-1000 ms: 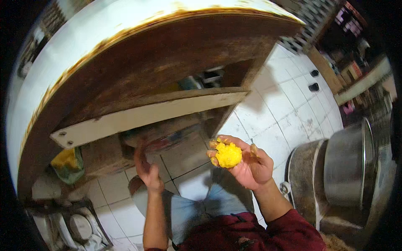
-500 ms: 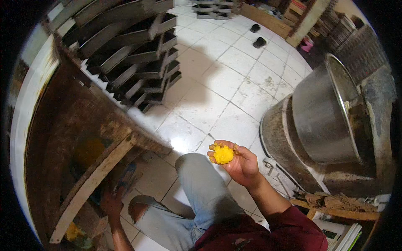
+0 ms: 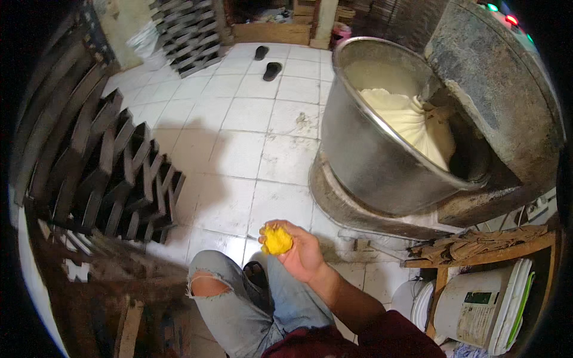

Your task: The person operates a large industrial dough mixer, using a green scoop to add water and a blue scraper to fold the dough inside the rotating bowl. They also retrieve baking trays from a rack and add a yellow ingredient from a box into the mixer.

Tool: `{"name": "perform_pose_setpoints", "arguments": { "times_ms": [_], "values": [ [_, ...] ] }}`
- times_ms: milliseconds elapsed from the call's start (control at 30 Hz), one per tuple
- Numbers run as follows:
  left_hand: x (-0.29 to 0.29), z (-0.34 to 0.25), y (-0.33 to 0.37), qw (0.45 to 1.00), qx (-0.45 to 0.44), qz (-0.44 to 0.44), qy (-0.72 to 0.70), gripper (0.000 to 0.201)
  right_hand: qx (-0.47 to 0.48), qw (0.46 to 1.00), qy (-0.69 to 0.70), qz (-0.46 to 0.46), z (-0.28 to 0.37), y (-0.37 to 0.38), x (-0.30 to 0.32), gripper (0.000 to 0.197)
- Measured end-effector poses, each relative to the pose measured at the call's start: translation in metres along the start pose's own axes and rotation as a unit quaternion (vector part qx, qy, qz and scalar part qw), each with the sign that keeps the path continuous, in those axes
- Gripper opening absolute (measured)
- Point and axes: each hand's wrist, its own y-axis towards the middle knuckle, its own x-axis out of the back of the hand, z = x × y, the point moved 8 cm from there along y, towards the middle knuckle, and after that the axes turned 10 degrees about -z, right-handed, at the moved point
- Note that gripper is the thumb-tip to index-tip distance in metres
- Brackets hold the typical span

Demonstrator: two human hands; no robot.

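Note:
My right hand (image 3: 304, 253) is closed around a soft yellow lump that looks like margarine (image 3: 277, 240), its palm side toward me and the lump sticking out past the fingertips. It is held up above my knees, over the white tiled floor (image 3: 224, 197). To the right and ahead stands a big steel mixer bowl (image 3: 373, 158), a gap away from the hand. Pale, smooth dough (image 3: 412, 119) lies twisted inside it against the mixing tool. My left hand is out of the picture.
Stacked dark metal pans (image 3: 113, 161) rise on the left, above a dark wooden table frame (image 3: 128, 322). Behind the bowl is the grey mixer body (image 3: 495, 77). A wooden shelf (image 3: 483, 253) with white buckets (image 3: 477, 310) is at lower right. Black slippers (image 3: 272, 71) lie ahead.
My view has swung to the right, bringing the dough in the bowl into sight. My left hand, low beneath the table before, has left the picture. My right hand still holds the yellow lump.

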Motion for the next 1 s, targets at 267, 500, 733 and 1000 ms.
{"name": "perform_pose_setpoints", "arguments": {
  "times_ms": [267,500,733,1000],
  "values": [
    [-0.003,-0.152,0.086,0.996,-0.039,0.05,-0.066,0.051,0.02,0.989,0.063,-0.132,0.034,0.063,0.002,0.016],
    [0.01,-0.219,0.067,0.972,0.022,0.176,-0.155,0.049,-0.053,0.977,-0.064,-0.197,0.078,0.018,-0.121,0.028],
    [0.062,-0.233,0.039,0.927,0.126,0.256,-0.244,0.048,0.075,0.94,-0.226,-0.245,0.245,0.002,-0.219,0.025],
    [0.177,-0.402,0.089,0.92,0.027,0.361,-0.151,0.045,0.199,0.857,-0.238,-0.412,0.391,0.029,-0.151,0.01]
  ]
}}
